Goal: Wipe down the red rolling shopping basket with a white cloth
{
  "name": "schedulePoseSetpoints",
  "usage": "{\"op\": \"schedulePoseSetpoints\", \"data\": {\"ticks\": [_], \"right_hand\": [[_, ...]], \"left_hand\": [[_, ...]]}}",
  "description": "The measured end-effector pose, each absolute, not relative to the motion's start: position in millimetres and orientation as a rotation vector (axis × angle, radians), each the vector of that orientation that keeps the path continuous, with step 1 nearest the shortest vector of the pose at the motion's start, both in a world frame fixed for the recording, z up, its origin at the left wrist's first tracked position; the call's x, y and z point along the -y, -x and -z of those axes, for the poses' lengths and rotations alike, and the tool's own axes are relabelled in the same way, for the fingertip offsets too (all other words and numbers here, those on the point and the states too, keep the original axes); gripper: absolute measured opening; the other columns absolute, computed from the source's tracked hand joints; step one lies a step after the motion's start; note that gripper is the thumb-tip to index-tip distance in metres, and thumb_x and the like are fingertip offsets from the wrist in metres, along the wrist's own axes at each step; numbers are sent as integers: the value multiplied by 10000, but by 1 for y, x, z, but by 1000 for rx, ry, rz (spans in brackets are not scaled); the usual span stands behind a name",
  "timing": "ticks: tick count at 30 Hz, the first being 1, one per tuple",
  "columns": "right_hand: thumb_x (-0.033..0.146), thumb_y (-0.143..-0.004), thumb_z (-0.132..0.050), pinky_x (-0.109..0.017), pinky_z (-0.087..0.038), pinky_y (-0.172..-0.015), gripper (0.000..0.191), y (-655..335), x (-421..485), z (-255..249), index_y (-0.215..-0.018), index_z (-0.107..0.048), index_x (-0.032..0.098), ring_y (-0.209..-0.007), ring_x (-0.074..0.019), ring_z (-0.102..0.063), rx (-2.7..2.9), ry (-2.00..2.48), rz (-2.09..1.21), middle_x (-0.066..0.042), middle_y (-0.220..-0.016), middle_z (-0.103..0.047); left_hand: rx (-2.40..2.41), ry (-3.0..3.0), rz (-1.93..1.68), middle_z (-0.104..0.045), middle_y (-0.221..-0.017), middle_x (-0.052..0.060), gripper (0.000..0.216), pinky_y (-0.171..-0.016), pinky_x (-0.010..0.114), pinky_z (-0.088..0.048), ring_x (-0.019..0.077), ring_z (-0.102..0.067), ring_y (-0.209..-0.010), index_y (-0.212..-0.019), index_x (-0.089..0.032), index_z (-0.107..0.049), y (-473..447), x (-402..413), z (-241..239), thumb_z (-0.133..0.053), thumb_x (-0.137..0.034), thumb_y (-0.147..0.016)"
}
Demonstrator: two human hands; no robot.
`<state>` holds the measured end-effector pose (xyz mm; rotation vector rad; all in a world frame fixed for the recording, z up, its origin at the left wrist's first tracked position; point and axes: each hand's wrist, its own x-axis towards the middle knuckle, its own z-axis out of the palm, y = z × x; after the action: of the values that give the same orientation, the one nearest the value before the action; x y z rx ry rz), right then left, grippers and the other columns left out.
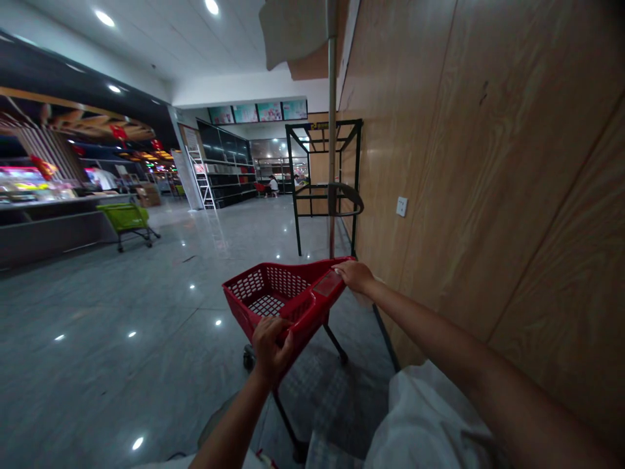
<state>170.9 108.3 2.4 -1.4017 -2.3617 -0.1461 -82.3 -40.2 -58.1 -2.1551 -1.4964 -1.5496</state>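
In front of me stands a red plastic shopping cart [234, 301] with a perforated basket and dark legs on wheels. My left hand [269, 345] is wrapped round the near left end of its handle. At the far right end of the same handle, my right hand [355, 276] is closed on the bar. A flat panel [326, 284] is set into the handle between them. The basket's visible inside shows only its white-looking perforations and red walls.
A wood-panelled wall [439, 195] with a socket [401, 206] runs close on my right. Ahead stand a pole [332, 104] and a dark metal frame [296, 215]. A green cart [127, 217] is by a counter at left; a person [273, 185] sits far back. Grey floor [161, 312] spreads leftward.
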Motion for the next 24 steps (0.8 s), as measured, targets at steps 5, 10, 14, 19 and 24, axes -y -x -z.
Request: {"op": "schedulePoseSetpoints", "data": {"ticks": [5,10,14,19,24], "right_hand": [[267,-977,-367,-283,-416,-949,346,-151,-95,-4,-1153,-659,208,-1107,-181,-600,2385,1400,222,-57,-1191,-673],[256,-986,-359,-301,-415,-951,341,-127,-85,2,-1161,-644,192,-1095,-184,-602,2370,1367,263,-81,-1157,-681],[259,-984,-376,-306,-408,-981,338,-112,-71,6,-1192,-631,179,-1111,-184,-592,2399,1209,198,-85,-1170,-676],[229,-940,-483,-303,-431,-976,278,-133,-64,3,-1158,-656,222,-1130,-174,-583,2522,968,106,-34,-1205,-665],[163,-920,-494,-328,-453,-961,269,-139,-62,6,-1093,-692,223,-1091,-176,-614,2401,1020,38,-51,-1149,-693]], "left_hand": [[1672,2295,1311,-568,-593,31,363,-609,287,-394,163,-521,-618,-592,-203,-562,125,23,41,-365,-441,-780],[2019,2329,621,-612,-655,29,397,-596,265,-377,152,-547,-608,-677,-184,-608,119,10,-6,-386,-465,-849],[1899,2060,535,-645,-1047,140,345,-803,329,-430,241,-590,-969,-1008,-143,-614,66,-5,-28,-489,-424,-851],[1920,2133,498,-678,-1003,122,391,-832,350,-426,231,-622,-940,-986,-158,-648,42,-26,-16,-360,-414,-920],[1897,2088,470,-700,-909,114,421,-790,365,-419,243,-642,-873,-922,-167,-677,58,-23,-7,-330,-405,-924]]}}
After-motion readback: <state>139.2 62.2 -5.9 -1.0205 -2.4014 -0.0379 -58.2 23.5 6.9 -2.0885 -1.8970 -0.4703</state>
